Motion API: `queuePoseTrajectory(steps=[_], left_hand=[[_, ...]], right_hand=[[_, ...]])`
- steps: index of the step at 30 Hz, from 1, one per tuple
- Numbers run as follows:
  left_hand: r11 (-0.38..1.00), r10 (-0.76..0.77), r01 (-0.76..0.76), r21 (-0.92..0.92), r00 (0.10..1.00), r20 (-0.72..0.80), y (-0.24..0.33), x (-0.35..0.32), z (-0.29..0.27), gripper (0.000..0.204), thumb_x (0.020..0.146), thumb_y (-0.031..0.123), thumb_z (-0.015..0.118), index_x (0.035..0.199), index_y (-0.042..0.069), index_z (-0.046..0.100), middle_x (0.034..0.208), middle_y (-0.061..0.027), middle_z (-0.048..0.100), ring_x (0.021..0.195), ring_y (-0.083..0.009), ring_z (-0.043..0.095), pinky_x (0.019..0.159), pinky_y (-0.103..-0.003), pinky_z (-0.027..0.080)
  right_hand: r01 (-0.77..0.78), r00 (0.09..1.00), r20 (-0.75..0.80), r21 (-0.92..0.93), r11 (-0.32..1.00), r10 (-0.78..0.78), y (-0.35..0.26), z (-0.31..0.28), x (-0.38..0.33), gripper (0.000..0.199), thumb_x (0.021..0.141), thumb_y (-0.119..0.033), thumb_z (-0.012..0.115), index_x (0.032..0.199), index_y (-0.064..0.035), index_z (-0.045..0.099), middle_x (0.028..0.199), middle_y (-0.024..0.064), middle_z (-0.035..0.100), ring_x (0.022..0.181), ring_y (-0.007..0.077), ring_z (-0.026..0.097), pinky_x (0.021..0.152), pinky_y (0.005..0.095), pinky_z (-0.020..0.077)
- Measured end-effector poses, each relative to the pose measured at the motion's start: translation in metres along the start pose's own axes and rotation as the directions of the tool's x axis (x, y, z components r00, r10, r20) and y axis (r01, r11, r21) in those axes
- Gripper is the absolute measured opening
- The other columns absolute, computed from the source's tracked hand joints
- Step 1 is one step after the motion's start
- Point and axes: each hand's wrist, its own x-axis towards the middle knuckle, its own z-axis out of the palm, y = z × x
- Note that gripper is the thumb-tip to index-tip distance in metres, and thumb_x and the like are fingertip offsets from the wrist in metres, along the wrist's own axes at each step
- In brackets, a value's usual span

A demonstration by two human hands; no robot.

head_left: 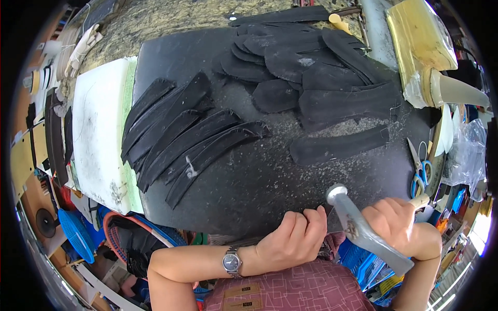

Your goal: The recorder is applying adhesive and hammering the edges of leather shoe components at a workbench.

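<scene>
My right hand (389,223) is wrapped round the handle of a hammer (358,223). Its metal head, with a round face, is raised at the near edge of a dark work board (228,192). My left hand (295,236) is at the same edge, left of the hammer, its fingers curled together; what they hold, if anything, is hidden. Beyond my hands lies a single flat black strip (340,146). Folded, curved black pieces (192,135) are fanned out at the left. Flat black pieces (306,62) with rounded ends are piled at the far right.
Scissors (418,168) with blue handles lie by the board's right edge. A white slab (101,129) stands along the left side. A yellow wrapped block (420,39) is at the far right. Blue baskets (363,262) and a bag with red trim (116,238) are below the near edge.
</scene>
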Motion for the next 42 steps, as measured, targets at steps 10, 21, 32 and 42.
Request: queuePoseTrajectory(steps=[10, 21, 32, 42], left_hand=[[0.921, -0.338, 0.309, -0.238, 0.936, -0.094, 0.013, -0.014, 0.008, 0.031, 0.075, 0.026, 0.070, 0.098, 0.006, 0.065, 0.082, -0.0003, 0.054, 0.062, -0.0130, 0.049, 0.061, -0.028, 0.040], [0.891, -0.235, 0.198, -0.409, 0.971, -0.041, -0.012, 0.001, 0.008, 0.024, 0.067, 0.015, 0.068, 0.090, 0.007, 0.065, 0.083, -0.0015, 0.057, 0.070, -0.0170, 0.054, 0.065, -0.032, 0.043], [0.919, -0.360, 0.332, -0.213, 0.927, -0.109, 0.010, -0.005, 0.010, 0.023, 0.070, 0.017, 0.072, 0.090, 0.007, 0.066, 0.084, 0.0003, 0.057, 0.066, -0.0142, 0.051, 0.063, -0.029, 0.041], [0.967, -0.244, 0.229, -0.113, 0.960, -0.140, 0.018, -0.014, 0.014, 0.027, 0.073, 0.009, 0.058, 0.097, 0.005, 0.066, 0.085, -0.0026, 0.057, 0.067, -0.0140, 0.049, 0.064, -0.028, 0.039]], right_hand=[[-0.185, 0.978, -0.057, 0.221, 0.957, 0.202, -0.005, 0.024, -0.011, 0.037, 0.062, -0.016, 0.064, 0.095, -0.0029, 0.052, 0.068, 0.0066, 0.048, 0.053, 0.0217, 0.054, 0.042, 0.0315, 0.0425], [-0.296, 0.952, -0.005, 0.252, 0.922, 0.307, -0.013, 0.021, -0.021, 0.038, 0.066, -0.023, 0.061, 0.097, -0.0035, 0.050, 0.069, 0.0068, 0.048, 0.053, 0.0223, 0.057, 0.044, 0.0338, 0.0447], [-0.191, 0.981, -0.018, 0.111, 0.975, 0.195, -0.018, 0.014, -0.010, 0.032, 0.066, -0.020, 0.058, 0.092, -0.0034, 0.051, 0.067, 0.0028, 0.043, 0.052, 0.0143, 0.053, 0.042, 0.0268, 0.0434], [-0.146, 0.989, 0.040, 0.159, 0.976, 0.142, -0.007, 0.013, -0.011, 0.035, 0.066, -0.020, 0.058, 0.095, -0.0021, 0.051, 0.068, 0.0041, 0.045, 0.052, 0.0150, 0.053, 0.042, 0.0277, 0.0439]])
